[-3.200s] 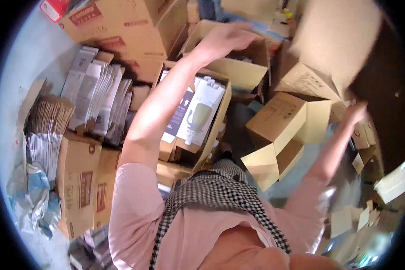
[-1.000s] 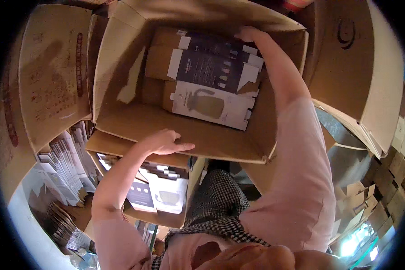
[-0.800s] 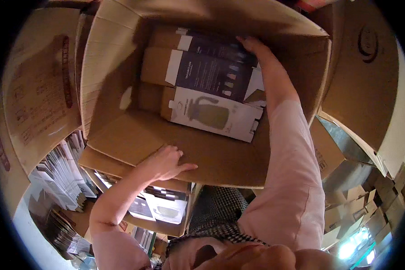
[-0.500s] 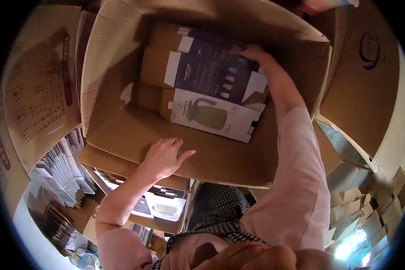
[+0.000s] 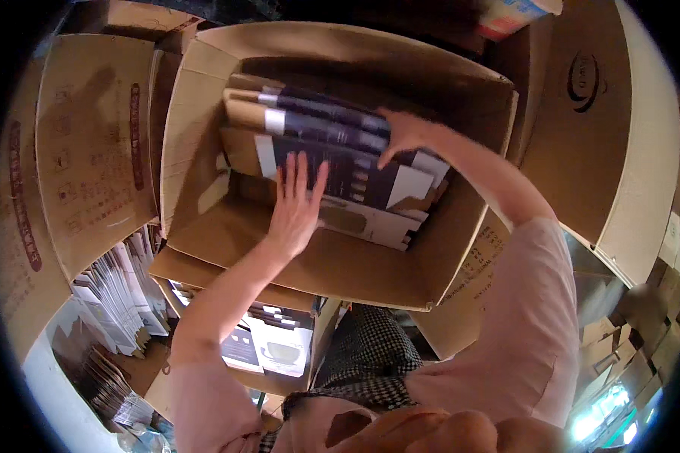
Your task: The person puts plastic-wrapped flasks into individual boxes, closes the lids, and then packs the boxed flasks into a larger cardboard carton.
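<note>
a big open carton [image 5: 204, 113] of plain brown corrugated cardboard fills the middle of the view, with its flaps standing out to the sides. inside it lie several flat product boxes [image 5: 340, 162], dark blue and white with brown cardboard edges, smooth and printed, stacked a little like fallen cards and leaning toward the back wall. below the carton, a smaller box of white printed packages [image 5: 268, 351] is on the floor. the left hand [image 5: 295, 208] is spread flat, fingers straight and apart, palm pressing on the front product box; it grasps nothing. the right hand [image 5: 402, 134] reaches in from the right with the arm stretched, fingers bent down on the top edges of the upper boxes.
</note>
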Available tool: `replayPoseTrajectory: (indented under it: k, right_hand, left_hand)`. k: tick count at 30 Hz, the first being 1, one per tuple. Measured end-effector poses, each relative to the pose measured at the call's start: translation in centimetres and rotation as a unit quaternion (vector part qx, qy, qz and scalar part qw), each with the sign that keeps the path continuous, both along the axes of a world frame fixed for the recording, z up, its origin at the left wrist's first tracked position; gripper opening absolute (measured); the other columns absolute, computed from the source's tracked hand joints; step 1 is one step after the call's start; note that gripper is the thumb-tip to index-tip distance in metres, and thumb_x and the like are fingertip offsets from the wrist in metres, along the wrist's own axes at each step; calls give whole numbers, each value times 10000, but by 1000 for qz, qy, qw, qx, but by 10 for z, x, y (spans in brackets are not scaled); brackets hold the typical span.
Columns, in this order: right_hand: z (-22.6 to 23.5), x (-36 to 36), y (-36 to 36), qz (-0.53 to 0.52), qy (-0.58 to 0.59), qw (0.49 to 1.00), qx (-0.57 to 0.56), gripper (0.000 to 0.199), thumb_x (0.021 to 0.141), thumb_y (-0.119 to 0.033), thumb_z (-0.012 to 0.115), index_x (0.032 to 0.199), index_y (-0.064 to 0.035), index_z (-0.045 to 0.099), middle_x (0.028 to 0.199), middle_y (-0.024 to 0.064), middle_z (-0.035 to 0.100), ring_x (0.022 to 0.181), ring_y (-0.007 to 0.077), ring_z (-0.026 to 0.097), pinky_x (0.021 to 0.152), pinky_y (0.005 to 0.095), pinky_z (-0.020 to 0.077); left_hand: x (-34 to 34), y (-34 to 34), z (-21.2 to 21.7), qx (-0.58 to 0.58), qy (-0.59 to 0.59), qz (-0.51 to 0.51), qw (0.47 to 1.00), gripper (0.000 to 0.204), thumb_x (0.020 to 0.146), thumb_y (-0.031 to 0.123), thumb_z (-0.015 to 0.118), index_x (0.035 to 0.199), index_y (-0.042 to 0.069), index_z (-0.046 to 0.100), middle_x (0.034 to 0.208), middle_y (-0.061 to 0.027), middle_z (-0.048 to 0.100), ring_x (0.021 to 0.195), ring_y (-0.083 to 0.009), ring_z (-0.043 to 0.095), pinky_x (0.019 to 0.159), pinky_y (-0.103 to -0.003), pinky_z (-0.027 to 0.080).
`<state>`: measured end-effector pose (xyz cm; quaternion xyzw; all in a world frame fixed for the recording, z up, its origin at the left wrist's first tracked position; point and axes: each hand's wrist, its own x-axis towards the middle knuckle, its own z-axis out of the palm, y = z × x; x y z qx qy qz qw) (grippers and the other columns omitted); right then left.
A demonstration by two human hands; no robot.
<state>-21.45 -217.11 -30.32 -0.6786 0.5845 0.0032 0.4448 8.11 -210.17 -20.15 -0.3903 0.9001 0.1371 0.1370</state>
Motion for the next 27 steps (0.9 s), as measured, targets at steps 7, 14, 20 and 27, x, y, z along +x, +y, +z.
replayPoseTrajectory:
  k: [7, 14, 20, 27]
  right_hand:
    - [107, 51, 83, 13, 55, 998, -16, 833, 558, -251, 847, 1249, -18, 446, 1003, 235, 646, 927, 389, 656, 821, 439, 542]
    - [105, 55, 109, 22, 32, 998, -38, 871, 597, -284, 831, 1334, -51, 428, 1043, 224, 652, 966, 363, 658, 847, 410, 539]
    - [98, 54, 94, 26, 97, 995, 22, 817, 605, -321, 861, 1283, -71, 479, 1049, 202, 651, 1014, 372, 634, 910, 424, 503]
    - [187, 61, 116, 27, 103, 982, -156, 507, 639, -159, 755, 1088, -35, 554, 1033, 183, 647, 1004, 337, 634, 894, 417, 510]
  left_hand:
    - [-30, -88, 9, 73, 22, -163, 984, 1135, 558, 299, 901, 1502, 143, 291, 1397, -217, 442, 1342, -385, 377, 1137, -540, 240]
    - [-37, -74, 25, 85, -12, -210, 974, 934, 545, 332, 906, 1314, 28, 472, 1277, -192, 531, 1196, -330, 519, 1045, -470, 384]
    - [-63, -88, 5, 156, -120, -207, 958, 832, 515, 316, 913, 1214, 40, 557, 1134, -176, 625, 1074, -322, 606, 879, -438, 502]
    - [-25, -54, 85, 15, 26, -199, 980, 746, 587, 263, 876, 1225, 53, 552, 1083, -141, 636, 1083, -312, 602, 859, -421, 497]
